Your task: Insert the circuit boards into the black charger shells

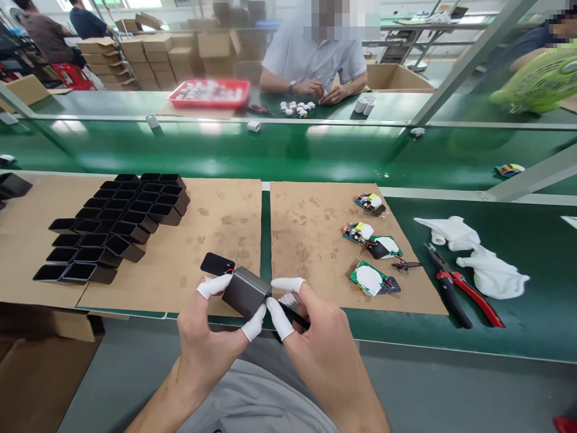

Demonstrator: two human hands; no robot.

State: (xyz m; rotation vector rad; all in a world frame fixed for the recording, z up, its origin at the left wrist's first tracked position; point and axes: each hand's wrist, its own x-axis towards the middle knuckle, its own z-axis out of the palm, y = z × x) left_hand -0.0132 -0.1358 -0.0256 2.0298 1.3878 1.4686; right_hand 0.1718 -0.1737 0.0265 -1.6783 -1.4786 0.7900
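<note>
Near the bench's front edge, my left hand [211, 325] grips a dark grey box-shaped casing [247, 292] between thumb and fingers. White finger cots cover the fingertips of both hands. My right hand [311, 325] pinches at the casing's right end, holding a flat black piece [293, 315] that runs back under its fingers. By the casing's left end is a black end plate [217, 263] with thin red wires. Several open black casings [121, 216] stand in rows at the left. On the right cardboard sheet are several circuit boards [369, 278] with white pads and wires.
Pliers with red and black handles [464, 288] lie at the right beside crumpled white cloth [491, 270]. Beyond a metal rail [216, 121], a person [315, 66] handles small white parts. A red tray [208, 93] and green fan [541, 78] are also there.
</note>
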